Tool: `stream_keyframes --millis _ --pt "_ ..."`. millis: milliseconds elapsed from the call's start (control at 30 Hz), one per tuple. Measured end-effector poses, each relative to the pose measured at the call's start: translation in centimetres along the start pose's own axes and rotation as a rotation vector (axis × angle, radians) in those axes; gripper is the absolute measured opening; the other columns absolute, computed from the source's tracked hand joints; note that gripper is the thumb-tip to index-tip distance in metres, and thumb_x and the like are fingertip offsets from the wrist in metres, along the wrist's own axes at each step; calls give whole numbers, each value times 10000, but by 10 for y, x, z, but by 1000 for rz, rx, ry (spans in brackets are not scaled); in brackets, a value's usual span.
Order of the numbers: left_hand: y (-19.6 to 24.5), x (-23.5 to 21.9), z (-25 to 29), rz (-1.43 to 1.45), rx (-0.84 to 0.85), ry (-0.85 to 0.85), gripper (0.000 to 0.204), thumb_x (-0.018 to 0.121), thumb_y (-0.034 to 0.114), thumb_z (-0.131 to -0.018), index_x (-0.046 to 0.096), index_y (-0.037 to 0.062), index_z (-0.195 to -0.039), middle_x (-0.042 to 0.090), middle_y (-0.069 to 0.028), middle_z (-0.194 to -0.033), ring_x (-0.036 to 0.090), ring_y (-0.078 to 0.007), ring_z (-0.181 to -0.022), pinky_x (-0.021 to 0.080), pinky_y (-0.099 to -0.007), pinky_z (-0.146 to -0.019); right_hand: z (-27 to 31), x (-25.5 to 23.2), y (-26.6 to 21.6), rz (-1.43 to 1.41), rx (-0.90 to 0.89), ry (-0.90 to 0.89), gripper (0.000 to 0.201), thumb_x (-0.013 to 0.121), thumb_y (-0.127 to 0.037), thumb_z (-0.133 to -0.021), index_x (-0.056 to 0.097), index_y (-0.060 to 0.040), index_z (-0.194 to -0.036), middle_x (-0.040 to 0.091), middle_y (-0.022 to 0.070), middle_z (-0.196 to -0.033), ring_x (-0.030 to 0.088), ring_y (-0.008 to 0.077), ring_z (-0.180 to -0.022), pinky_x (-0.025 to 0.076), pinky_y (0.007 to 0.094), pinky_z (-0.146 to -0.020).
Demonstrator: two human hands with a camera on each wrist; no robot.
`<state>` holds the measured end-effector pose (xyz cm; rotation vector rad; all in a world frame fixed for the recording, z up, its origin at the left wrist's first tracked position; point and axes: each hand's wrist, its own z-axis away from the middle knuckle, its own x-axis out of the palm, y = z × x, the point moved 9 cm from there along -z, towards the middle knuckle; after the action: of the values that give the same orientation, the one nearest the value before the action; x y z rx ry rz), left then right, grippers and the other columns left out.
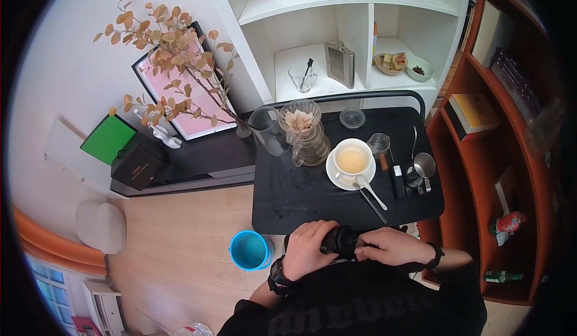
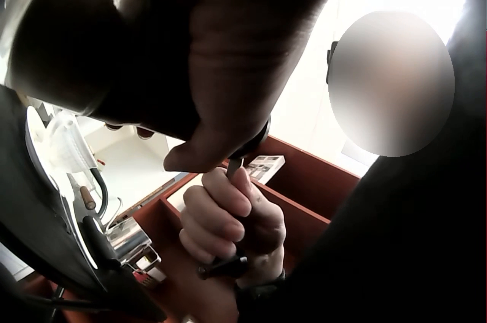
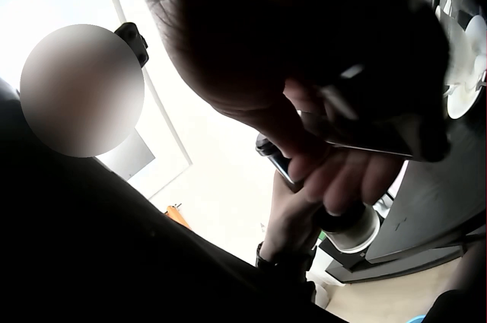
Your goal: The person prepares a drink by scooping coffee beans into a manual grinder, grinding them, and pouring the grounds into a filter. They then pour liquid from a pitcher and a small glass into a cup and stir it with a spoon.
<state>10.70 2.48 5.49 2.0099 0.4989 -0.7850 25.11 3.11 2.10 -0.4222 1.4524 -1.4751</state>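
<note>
At the table's near edge, in front of the black shirt, the left hand (image 1: 306, 249) grips a black cylindrical device (image 1: 340, 242) from the side. The right hand (image 1: 393, 246) is at the device's other end. In the left wrist view, the right hand's curled fingers (image 2: 217, 216) are round a thin metal arm coming from it, and a black knob (image 2: 222, 267) shows below them. The right wrist view is dark; the left hand's fingers (image 3: 350, 178) lie along the device there. What is inside the device is hidden.
The black table (image 1: 282, 201) bears a glass dripper (image 1: 300, 120) with a filter, a cup (image 1: 353, 157) of pale liquid on a saucer, a spoon (image 1: 371, 193) and a metal pitcher (image 1: 423, 166). A blue bucket (image 1: 249, 252) stands on the floor, shelves (image 1: 475, 132) at right.
</note>
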Motion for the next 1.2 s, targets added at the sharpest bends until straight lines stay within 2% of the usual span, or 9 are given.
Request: stream_keyframes --millis 133,233,333,533,733,933,1033,1133,1200 --pt "0 1 0 -27 -6 -9 542 816 130 -597 624 69 -1100 655 -95 -912 661 -321 -828 527 -401 -749 -1 2 3 -157 53 6 188 571 -186 -1009 658 -22 -981 704 44 -864 668 146 -747 513 303 -690" --pt "-1 1 -1 -28 -31 -11 533 823 140 -602 625 66 -1091 655 -92 -916 664 -312 -826 527 -395 -744 -1 0 3 -156 79 3 243 534 -214 -1024 647 -10 -955 670 24 -819 623 114 -725 493 285 -685" --pt "-1 0 -2 -36 -41 -4 531 829 151 -608 627 61 -1090 656 -93 -913 665 -309 -823 528 -394 -745 -4 1 17 -302 41 50 343 486 -273 -1047 631 -12 -878 607 -2 -737 560 90 -662 460 268 -642" --pt "2 2 -1 -70 -29 -10 538 837 162 -612 628 56 -1096 658 -95 -916 667 -307 -821 530 -389 -741 -4 3 23 -256 145 59 482 435 -357 -1079 608 -33 -767 564 -17 -675 529 76 -632 432 260 -611" --pt "4 1 -1 -114 -9 -14 523 832 171 -630 623 57 -1095 647 -93 -903 660 -302 -794 527 -387 -727 -7 5 20 -377 100 79 512 506 -443 -1054 594 -35 -758 558 -23 -666 515 74 -593 401 270 -553" --pt "5 5 -4 -165 2 -47 517 828 183 -646 617 56 -1101 636 -86 -883 656 -294 -795 522 -385 -733 -12 1 28 -355 143 146 547 598 -459 -1010 577 -22 -683 485 -40 -595 434 38 -562 351 261 -501" --pt "5 3 -5 -148 -21 -7 513 828 154 -610 629 51 -1071 660 -96 -905 668 -310 -826 519 -404 -740 -13 -2 30 -353 92 246 552 630 -436 -998 554 -20 -643 439 -48 -556 396 25 -553 324 255 -491" --pt "6 2 -5 -157 -19 12 517 829 155 -604 631 48 -1070 662 -95 -907 668 -307 -828 520 -401 -744 -11 -3 27 -350 95 239 440 621 -322 -1014 586 0 -715 464 -69 -607 368 18 -602 307 245 -526" --pt "8 1 -5 -160 -15 11 513 829 157 -603 634 48 -1065 664 -95 -908 669 -305 -830 520 -399 -746 -9 -4 25 -324 79 250 425 631 -310 -1005 597 7 -724 474 -65 -609 370 18 -604 310 249 -525"
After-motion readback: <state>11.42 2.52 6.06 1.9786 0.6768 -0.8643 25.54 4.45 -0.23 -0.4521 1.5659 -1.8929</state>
